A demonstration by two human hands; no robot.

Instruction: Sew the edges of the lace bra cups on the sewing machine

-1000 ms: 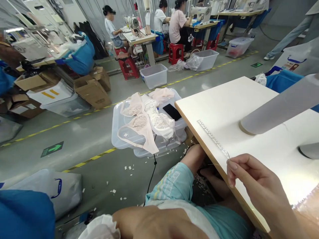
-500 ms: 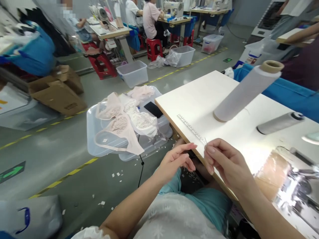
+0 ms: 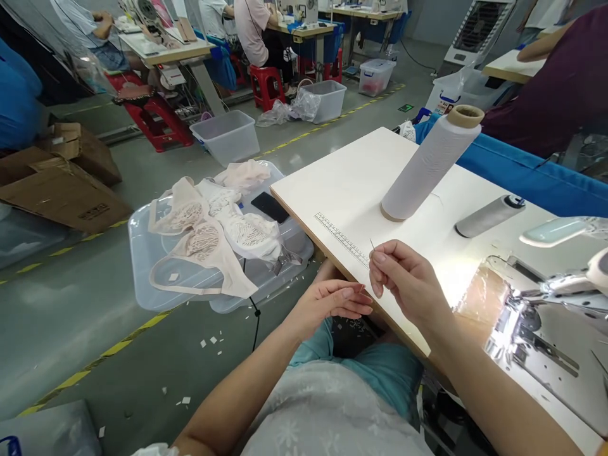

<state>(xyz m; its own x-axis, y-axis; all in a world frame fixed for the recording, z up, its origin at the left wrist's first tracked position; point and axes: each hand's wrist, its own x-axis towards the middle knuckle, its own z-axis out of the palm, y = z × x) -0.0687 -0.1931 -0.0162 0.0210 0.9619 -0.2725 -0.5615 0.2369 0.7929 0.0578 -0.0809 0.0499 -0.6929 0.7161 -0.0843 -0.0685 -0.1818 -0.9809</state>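
My right hand (image 3: 403,275) is closed in a pinch above the front edge of the white sewing table (image 3: 332,168). A thin needle (image 3: 372,243) sticks up from its fingertips. Just left of it and slightly lower, my left hand (image 3: 330,301) has its fingers stretched out, thumb close to the index finger; I see nothing in it. The two hands are near each other but apart. A printed ruler strip (image 3: 339,235) lies on the tabletop beside the right fingertips. At the right stands a sewing machine (image 3: 527,329), its lamp (image 3: 553,232) shining on the work area.
A tall thread cone (image 3: 427,171) and a smaller grey spool (image 3: 491,216) stand on the table. Left of it, bras (image 3: 209,244) and a black phone (image 3: 270,206) lie on a plastic bin lid (image 3: 147,278). Blue cloth (image 3: 536,171) borders the far side. Co-workers sit beyond.
The view has swung, so everything sits further left. My left hand's thumb and fingers have drawn closer together. My right hand keeps its pinch on the needle.
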